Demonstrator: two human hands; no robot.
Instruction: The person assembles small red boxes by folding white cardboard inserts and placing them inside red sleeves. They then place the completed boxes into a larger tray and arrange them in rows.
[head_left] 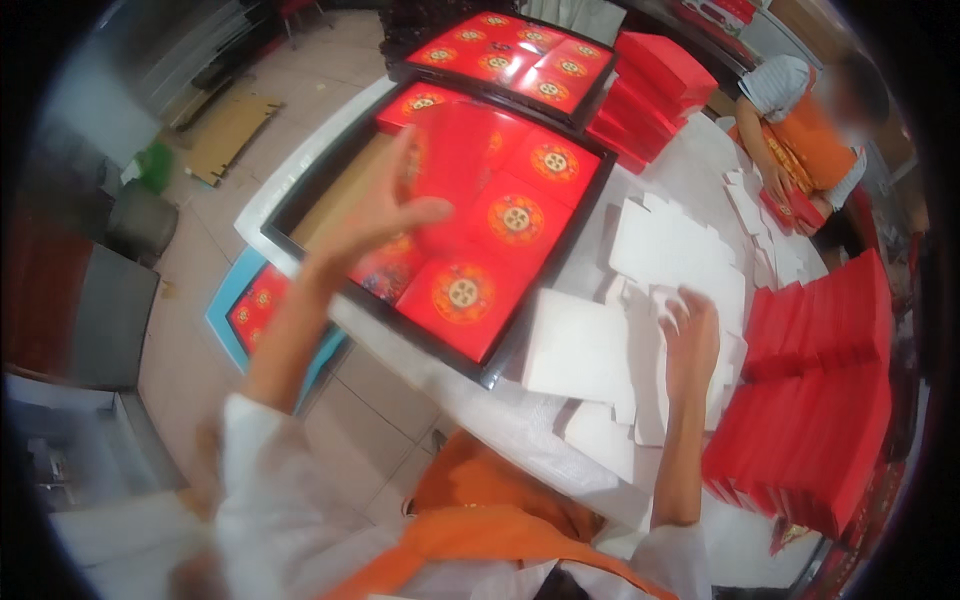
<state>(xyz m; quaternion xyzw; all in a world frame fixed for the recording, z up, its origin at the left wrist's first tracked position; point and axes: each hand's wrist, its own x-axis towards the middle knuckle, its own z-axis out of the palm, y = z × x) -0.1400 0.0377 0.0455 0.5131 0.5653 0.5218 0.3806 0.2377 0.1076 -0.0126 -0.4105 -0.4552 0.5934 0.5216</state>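
Note:
My left hand (375, 220) reaches over a black-rimmed tray (488, 352), its thumb and fingers spread apart. Beside those fingers is a red box (465, 150), smeared by motion; I cannot make out whether they touch it. Several red boxes with round gold-orange designs, such as the front one (463, 292), sit in the tray. My right hand (690, 335) is over white flat carton blanks (580, 345) to the tray's right. Its fingers are bent but apart, close to a blank's edge, with no firm grip showing.
Another filled tray (515, 60) stands behind. Red cartons are piled at the back (650, 95) and in stacks (810, 400) at right. Across the table, a co-worker (800, 140) handles a red box. A blue-edged tray (240, 320) sits lower left, below the table edge.

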